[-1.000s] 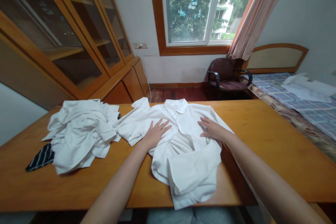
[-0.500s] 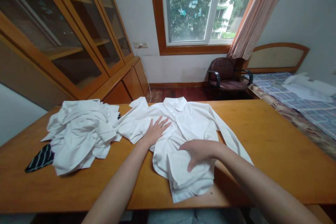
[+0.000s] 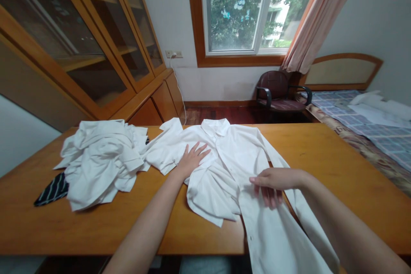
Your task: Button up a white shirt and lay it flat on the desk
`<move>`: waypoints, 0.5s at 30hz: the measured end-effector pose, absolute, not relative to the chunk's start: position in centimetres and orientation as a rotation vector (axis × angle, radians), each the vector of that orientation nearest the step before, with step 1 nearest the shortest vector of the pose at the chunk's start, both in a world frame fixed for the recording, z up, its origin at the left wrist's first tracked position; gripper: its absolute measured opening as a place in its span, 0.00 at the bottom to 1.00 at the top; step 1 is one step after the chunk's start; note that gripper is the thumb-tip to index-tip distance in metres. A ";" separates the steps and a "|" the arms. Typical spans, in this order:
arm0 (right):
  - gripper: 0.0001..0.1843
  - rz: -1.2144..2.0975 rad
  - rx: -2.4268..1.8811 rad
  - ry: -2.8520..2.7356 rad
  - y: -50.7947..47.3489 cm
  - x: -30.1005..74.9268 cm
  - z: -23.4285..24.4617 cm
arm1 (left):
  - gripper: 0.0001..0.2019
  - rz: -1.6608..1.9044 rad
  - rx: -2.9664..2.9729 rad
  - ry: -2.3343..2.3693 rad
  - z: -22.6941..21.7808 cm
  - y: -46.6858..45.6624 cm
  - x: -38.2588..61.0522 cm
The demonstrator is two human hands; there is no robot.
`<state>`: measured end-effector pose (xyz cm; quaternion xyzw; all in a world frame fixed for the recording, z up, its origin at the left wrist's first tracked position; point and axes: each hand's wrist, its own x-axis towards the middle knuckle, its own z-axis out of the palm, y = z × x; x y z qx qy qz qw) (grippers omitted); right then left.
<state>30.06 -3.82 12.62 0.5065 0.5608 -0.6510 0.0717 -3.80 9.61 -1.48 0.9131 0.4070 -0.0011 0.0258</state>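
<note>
A white button-up shirt lies on the wooden table, its collar at the far side. My left hand rests flat on the shirt's left chest area, fingers spread. My right hand is over the right front panel, thumb out to the left and fingers bent loosely downward, slightly blurred; no cloth shows pinched in it. That panel reaches toward me past the table's near edge, with a row of buttons down its border. Below my left hand the other panel is bunched in folds. One sleeve runs down the right side.
On the table, a heap of white clothes lies to the left, with a dark striped cloth poking out beneath. Beyond are a glass-door cabinet, a maroon armchair and a bed at the right.
The right front panel, earlier folded in a bundle under my right hand, now lies spread toward me and over the edge. My right hand has moved right; my left has stayed.
</note>
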 end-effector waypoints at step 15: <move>0.06 -1.351 1.881 2.302 -1.0 27.2 6.3 | 0.12 0.505 2.624 1.321 0.6 7.1 -3.9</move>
